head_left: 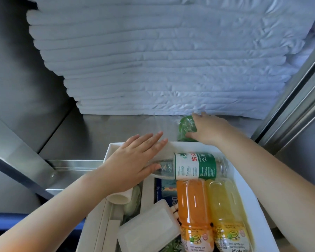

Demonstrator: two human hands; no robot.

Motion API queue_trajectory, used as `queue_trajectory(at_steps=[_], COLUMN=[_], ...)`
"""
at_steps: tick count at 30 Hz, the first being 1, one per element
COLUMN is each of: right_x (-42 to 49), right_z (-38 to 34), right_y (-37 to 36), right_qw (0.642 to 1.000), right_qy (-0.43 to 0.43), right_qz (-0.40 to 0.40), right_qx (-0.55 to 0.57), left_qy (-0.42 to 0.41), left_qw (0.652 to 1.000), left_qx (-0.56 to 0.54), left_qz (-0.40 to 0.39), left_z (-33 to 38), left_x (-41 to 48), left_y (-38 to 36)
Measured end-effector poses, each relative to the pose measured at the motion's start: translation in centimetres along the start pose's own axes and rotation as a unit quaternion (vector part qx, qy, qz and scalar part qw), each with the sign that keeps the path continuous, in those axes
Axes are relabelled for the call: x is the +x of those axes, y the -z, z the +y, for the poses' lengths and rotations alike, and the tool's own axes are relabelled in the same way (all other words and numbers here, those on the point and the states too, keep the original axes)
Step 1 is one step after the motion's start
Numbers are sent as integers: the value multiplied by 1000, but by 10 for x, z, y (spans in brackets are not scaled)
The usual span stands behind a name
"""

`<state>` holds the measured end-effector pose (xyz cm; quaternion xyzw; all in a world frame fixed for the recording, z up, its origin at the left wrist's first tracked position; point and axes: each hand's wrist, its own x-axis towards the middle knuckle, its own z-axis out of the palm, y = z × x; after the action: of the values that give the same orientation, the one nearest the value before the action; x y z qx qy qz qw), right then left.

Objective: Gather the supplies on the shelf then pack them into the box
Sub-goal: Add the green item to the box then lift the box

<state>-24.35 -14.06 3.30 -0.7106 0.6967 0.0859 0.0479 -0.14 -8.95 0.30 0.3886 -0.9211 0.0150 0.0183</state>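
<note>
Three bottles boxed, a green pack in hand

Three bottles already lie in the box (pixel 244 180): a water bottle (pixel 195 165) across its far end, an orange bottle (pixel 193 202) and a yellow bottle (pixel 224 206) nearer its middle. Just beyond the box's far wall, on the shelf (pixel 116 128), the right hand (pixel 210 129) closes on a green pack (pixel 185 126) (probably wrapped in clear plastic; the view is soft there). The left hand (pixel 135 159) lies flat and open on the box's far rim, holding nothing. Gathering seems nearly finished. Next, I judge, the pack must be lifted over that wall into whatever space remains.
</note>
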Motion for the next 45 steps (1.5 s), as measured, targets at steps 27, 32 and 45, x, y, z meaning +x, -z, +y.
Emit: queue_trajectory(at_steps=[27, 32, 45], right_x=[48, 29, -46], right_z=[-18, -9, -18], right_y=[-6, 15, 50], right_qw=[985, 968, 937], right_qy=[91, 75, 162], right_qz=[9, 47, 20], right_qx=[144, 233, 310], left_qy=[0, 12, 87], left_qw=[998, 994, 957], left_qx=[-62, -100, -244], left_qz=[22, 40, 135], left_z=[-3, -6, 13], left_x=[-1, -3, -10], left_y=[0, 5, 30])
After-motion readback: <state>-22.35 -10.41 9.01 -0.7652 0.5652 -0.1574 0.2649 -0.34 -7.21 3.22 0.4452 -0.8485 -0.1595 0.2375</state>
